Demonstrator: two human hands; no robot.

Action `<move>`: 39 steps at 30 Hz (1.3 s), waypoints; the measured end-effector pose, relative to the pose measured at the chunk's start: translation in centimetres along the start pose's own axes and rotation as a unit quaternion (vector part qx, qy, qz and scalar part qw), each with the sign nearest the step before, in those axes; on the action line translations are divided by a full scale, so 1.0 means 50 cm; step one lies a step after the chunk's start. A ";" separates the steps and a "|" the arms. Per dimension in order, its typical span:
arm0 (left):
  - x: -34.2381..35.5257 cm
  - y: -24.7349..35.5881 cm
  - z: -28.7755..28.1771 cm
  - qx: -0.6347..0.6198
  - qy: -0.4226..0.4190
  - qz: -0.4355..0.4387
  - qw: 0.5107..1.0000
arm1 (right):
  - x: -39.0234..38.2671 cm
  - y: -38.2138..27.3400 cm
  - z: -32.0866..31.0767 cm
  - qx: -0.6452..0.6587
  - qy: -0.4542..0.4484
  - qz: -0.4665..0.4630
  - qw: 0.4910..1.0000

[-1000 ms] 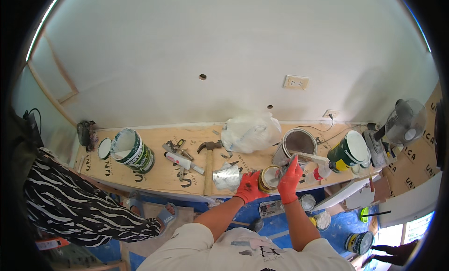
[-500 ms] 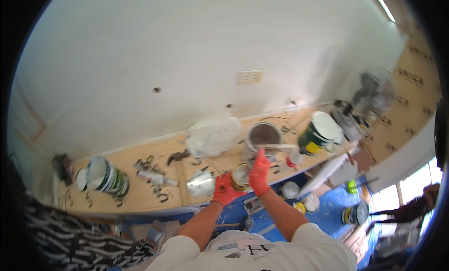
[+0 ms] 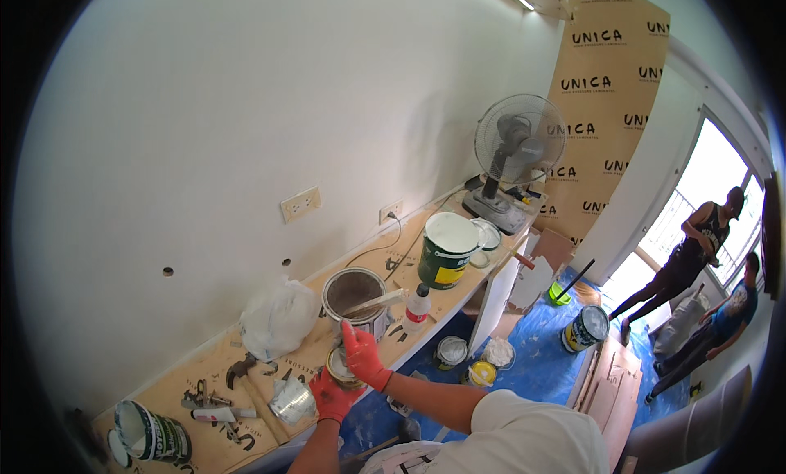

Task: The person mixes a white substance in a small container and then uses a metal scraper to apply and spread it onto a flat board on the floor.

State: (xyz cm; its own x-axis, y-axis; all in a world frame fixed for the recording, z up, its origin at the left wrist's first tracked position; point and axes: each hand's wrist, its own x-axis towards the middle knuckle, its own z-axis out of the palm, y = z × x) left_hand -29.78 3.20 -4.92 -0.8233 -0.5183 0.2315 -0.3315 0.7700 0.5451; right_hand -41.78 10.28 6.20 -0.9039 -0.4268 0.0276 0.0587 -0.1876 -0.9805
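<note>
My left hand (image 3: 333, 398), in an orange-red glove, grips a small open can (image 3: 339, 374) from its near left side. Against the can's right side is my right hand (image 3: 366, 358), gloved alike. Its fingers look curled, with one pointing up; what they hold, if anything, is hidden. Just beyond stands a large grey-brown paint bucket (image 3: 329, 294) with a pale flat stick (image 3: 385, 300) across its mouth. A shiny metal can (image 3: 292, 400) lies left of my left hand, beside a claw hammer (image 3: 260, 396). A bottle with a red label (image 3: 417, 309) stands right of the bucket.
A plastic bag (image 3: 278, 320), a tube (image 3: 223, 413) and a green pail (image 3: 168, 440) stand or lie leftward on the bench. A green bucket (image 3: 439, 265) and a fan (image 3: 517, 142) occupy its far end. Several tubs and buckets sit on blue floor sheeting (image 3: 532, 343). Two people (image 3: 696, 245) stand near the doorway.
My view has swung right, bringing the fan, doorway and two people into clearer sight. Both hands stay at the small can; the person's patterned clothing at the left has left the view.
</note>
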 end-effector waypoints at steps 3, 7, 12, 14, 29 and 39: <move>0.003 0.006 -0.002 0.022 -0.006 0.008 1.000 | 0.025 0.004 0.034 0.037 -0.051 -0.088 0.994; 0.003 0.003 -0.001 0.047 -0.008 0.026 0.999 | 0.055 0.011 0.020 -0.166 -0.162 -0.164 0.959; -0.002 -0.004 -0.002 0.030 0.005 0.028 0.999 | 0.026 0.025 -0.019 -0.087 -0.054 -0.110 0.989; 0.000 -0.001 -0.005 0.067 0.008 0.052 0.996 | 0.014 0.027 -0.010 -0.012 -0.026 -0.031 0.999; 0.000 0.014 -0.018 -0.011 -0.013 0.000 1.000 | -0.018 0.002 -0.019 -0.120 -0.057 -0.070 0.989; -0.008 -0.012 0.012 0.001 -0.010 0.005 1.000 | 0.054 -0.002 -0.003 -0.126 -0.097 -0.173 0.972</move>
State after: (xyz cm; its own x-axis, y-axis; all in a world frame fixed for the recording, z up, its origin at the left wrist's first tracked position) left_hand -29.51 3.17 -5.84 -0.8354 -0.5034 0.2206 -0.3241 0.7753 0.5420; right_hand -44.28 9.28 6.35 -0.7530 -0.5399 0.3761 -0.3624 -0.1367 -0.9219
